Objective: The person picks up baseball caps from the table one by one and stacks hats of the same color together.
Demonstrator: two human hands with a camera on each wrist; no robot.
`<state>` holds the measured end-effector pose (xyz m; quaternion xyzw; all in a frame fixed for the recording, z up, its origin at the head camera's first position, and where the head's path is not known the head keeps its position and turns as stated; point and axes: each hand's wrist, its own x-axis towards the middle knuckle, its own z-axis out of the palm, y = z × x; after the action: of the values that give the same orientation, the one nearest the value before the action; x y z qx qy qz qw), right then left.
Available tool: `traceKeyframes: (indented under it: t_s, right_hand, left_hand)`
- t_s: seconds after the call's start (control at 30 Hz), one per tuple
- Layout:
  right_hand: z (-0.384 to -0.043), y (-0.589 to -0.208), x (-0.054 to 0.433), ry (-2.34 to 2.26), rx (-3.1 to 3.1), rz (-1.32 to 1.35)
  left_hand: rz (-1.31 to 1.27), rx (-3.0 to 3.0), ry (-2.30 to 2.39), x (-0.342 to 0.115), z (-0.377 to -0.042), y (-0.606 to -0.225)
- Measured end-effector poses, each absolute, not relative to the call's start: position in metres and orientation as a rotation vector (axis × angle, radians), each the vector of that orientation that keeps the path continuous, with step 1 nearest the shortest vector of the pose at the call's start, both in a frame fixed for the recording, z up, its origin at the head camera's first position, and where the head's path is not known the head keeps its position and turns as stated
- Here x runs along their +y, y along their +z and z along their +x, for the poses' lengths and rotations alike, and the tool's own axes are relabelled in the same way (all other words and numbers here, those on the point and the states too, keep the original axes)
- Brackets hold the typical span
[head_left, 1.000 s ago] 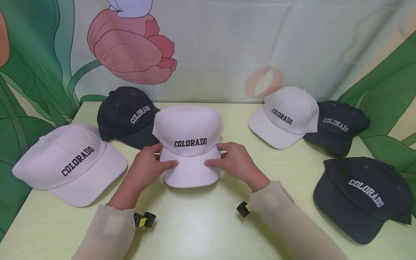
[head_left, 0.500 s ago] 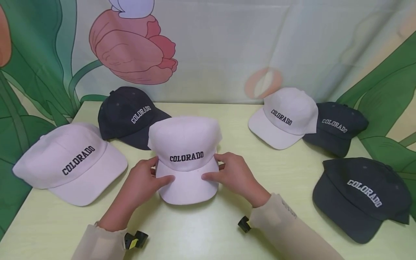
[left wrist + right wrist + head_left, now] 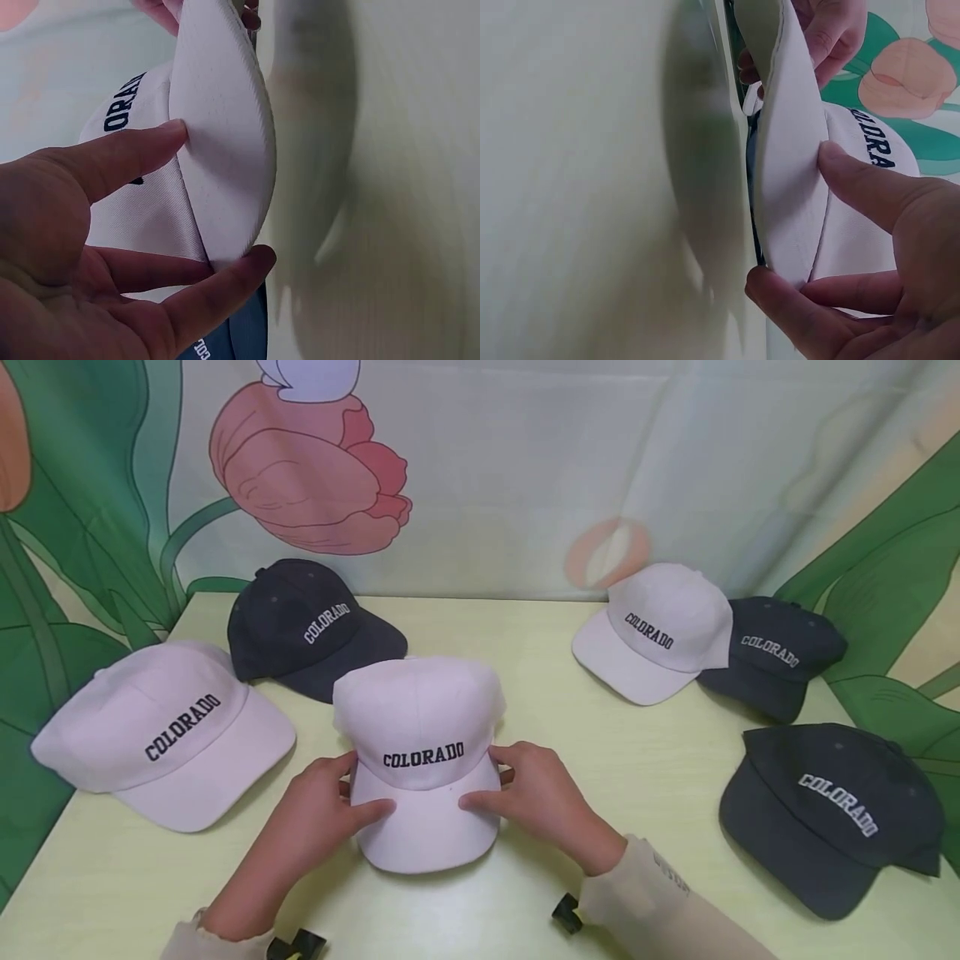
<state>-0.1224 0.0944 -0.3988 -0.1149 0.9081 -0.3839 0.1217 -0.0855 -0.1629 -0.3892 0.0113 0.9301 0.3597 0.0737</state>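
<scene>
A white cap [image 3: 423, 718] with black COLORADO lettering is at the middle of the table, its brim pointing toward me. My left hand [image 3: 322, 810] grips the brim's left side, thumb on top and fingers at the edge. On the opposite side my right hand [image 3: 536, 797] pinches the brim the same way. Both wrist views show the brim [image 3: 229, 142] held a little off the tabletop, its shadow falling beside it. In the right wrist view, the right thumb presses the white brim [image 3: 791, 165] near the crown seam. The cap's back is hidden.
To the left sit another white cap [image 3: 161, 727] and a dark cap [image 3: 300, 627]. A white cap [image 3: 660, 627] overlaps a dark cap [image 3: 780, 652] at the back right. Another dark cap [image 3: 832, 814] lies at the right. A printed curtain [image 3: 487, 468] hangs behind the table [image 3: 525, 893].
Both hands have drawn the white cap toward me and slightly left. The dark cap behind it shows more of its brim. The other caps keep their places.
</scene>
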Motion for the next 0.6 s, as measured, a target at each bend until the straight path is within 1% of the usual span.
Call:
traceKeyframes:
  t_s: [0.3,0.6]
  right_hand:
    - [-0.105,-0.405,0.095,-1.079,2.656,-0.391]
    - [-0.096,-0.410,0.093,-0.965,2.742,-0.445]
  left_hand:
    - [0.066,2.823,0.981,-0.164,-0.068,-0.390]
    - [0.040,2.833,0.901,-0.162,-0.060,-0.395]
